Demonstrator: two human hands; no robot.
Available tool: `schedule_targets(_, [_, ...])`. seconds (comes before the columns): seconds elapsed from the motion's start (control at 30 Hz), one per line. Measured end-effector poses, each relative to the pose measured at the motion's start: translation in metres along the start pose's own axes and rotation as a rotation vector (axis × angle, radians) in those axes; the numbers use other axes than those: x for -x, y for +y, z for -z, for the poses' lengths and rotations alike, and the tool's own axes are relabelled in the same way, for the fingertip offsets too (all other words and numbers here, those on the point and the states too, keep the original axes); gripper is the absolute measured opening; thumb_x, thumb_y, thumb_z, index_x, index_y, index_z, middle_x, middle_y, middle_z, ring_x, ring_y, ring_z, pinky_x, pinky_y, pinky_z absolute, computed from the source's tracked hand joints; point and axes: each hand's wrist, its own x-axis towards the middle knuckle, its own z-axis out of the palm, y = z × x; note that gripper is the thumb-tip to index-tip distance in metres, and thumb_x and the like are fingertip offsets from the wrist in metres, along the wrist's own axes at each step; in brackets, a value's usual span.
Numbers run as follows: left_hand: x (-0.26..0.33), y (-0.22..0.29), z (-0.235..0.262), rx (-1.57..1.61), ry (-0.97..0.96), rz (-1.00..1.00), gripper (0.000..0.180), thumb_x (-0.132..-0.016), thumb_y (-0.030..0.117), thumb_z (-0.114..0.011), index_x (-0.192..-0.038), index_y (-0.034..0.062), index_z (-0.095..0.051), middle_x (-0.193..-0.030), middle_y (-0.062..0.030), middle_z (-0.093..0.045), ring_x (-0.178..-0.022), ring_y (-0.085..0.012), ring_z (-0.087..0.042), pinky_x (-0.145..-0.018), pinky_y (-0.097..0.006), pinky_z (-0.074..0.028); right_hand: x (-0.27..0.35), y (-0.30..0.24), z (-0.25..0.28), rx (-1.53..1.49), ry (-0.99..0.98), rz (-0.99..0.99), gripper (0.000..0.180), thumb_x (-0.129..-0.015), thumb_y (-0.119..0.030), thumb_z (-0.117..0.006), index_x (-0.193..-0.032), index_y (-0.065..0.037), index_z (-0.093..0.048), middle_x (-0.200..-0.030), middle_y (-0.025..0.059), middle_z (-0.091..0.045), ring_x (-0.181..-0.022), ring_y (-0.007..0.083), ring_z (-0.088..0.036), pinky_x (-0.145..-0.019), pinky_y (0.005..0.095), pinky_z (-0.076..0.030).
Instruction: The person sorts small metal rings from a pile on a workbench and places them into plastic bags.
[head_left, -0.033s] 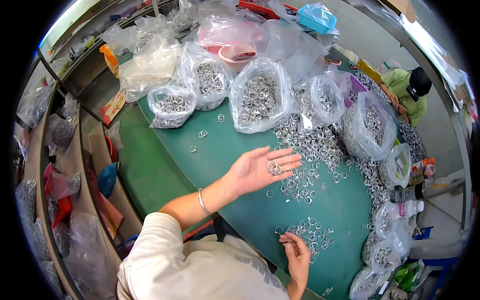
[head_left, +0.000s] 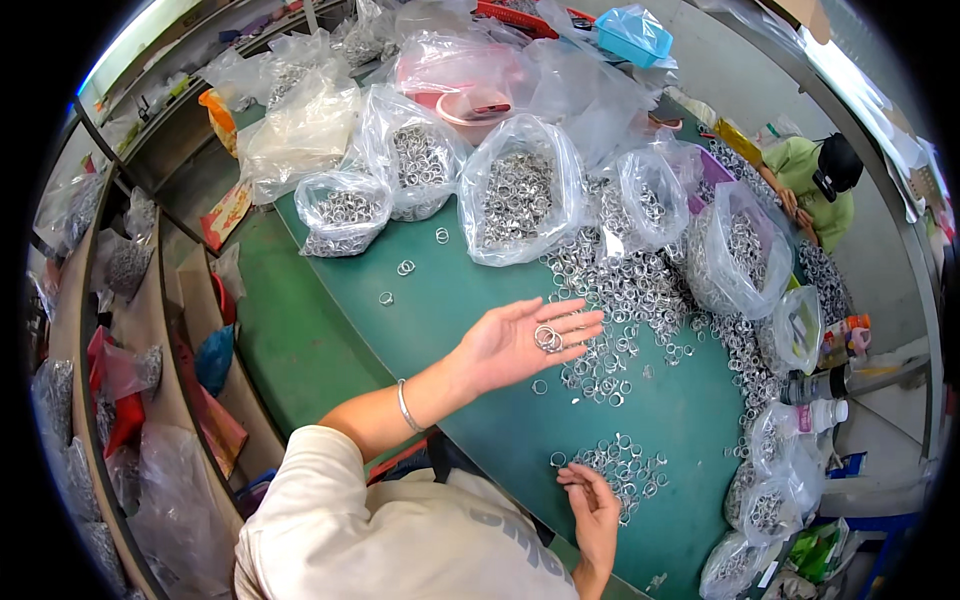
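Observation:
My left hand [head_left: 515, 340] is held palm up above the table, fingers stretched out flat. A few silver rings [head_left: 547, 338] lie loose on it near the base of the fingers. Lower down, my right hand [head_left: 597, 510] is at the near edge of a small pile of silver rings [head_left: 630, 470], its fingers bent and drawn together. One single ring [head_left: 558, 460] shows right at its fingertips; whether they grip it is hard to make out. A larger spread of silver rings [head_left: 610, 350] lies just beyond and right of my left hand.
Open clear bags of rings [head_left: 520, 200] line the far side of the green table [head_left: 480, 440]. More bags [head_left: 770, 500] and a plastic bottle [head_left: 822, 415] stand along the right. A person in green [head_left: 815, 200] sits at the far right. Shelves with bags [head_left: 150, 300] are on the left.

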Motion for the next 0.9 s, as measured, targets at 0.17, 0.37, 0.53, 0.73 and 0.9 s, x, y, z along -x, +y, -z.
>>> schedule_targets(0.17, [0.003,-0.016,-0.003,-0.062,-0.022,0.017,0.052,-0.098,0.014,-0.034,-0.144,-0.004,-0.017,-0.149,-0.0246,-0.021,-0.139,-0.0355,-0.022,-0.115,-0.045,-0.021,-0.002,0.003,-0.007,0.009,-0.039,0.027,0.029,-0.087,0.003,-0.055,-0.116,0.005,-0.057,-0.107,0.0131,-0.063,-0.098,0.0176,-0.059,-0.087,0.0276,-0.044])
schedule_targets(0.37, [0.008,-0.022,0.011,-0.045,0.239,-0.042,0.051,-0.091,-0.003,-0.043,-0.14,-0.0054,-0.026,-0.134,-0.0233,-0.041,-0.12,-0.0277,-0.048,-0.102,-0.037,-0.043,-0.005,0.004,-0.009,0.018,-0.042,0.032,0.029,-0.087,0.003,-0.055,-0.116,0.005,-0.057,-0.106,0.013,-0.063,-0.097,0.018,-0.06,-0.087,0.0281,-0.045])
schedule_targets(0.53, [0.04,0.004,0.053,-0.134,0.44,-0.3,0.039,-0.089,-0.003,-0.05,-0.127,-0.0063,-0.04,-0.103,-0.0126,-0.055,-0.088,-0.0181,-0.057,-0.076,-0.029,-0.051,-0.003,0.017,-0.005,0.014,-0.029,-0.011,0.03,-0.086,0.003,-0.053,-0.116,0.005,-0.057,-0.105,0.0129,-0.063,-0.096,0.018,-0.061,-0.087,0.0282,-0.046])
schedule_targets(0.73, [0.065,0.165,0.013,-0.934,0.744,-1.286,0.031,-0.081,-0.002,-0.044,-0.11,-0.007,-0.054,-0.09,-0.0075,-0.059,-0.078,-0.0156,-0.055,-0.075,-0.028,-0.047,-0.001,0.016,0.0,0.03,0.005,-0.01,0.028,-0.087,0.004,-0.052,-0.115,0.005,-0.056,-0.105,0.0126,-0.063,-0.096,0.0174,-0.061,-0.087,0.028,-0.046])
schedule_targets(0.9, [0.098,0.295,0.085,-1.687,1.367,-1.038,0.035,-0.09,0.015,-0.05,-0.118,-0.007,-0.055,-0.115,-0.0196,-0.061,-0.107,-0.0283,-0.057,-0.094,-0.037,-0.043,0.004,0.011,0.026,0.081,0.157,0.073,0.025,-0.088,-0.001,-0.054,-0.113,0.004,-0.058,-0.101,0.0094,-0.064,-0.094,0.014,-0.058,-0.086,0.0275,-0.045])
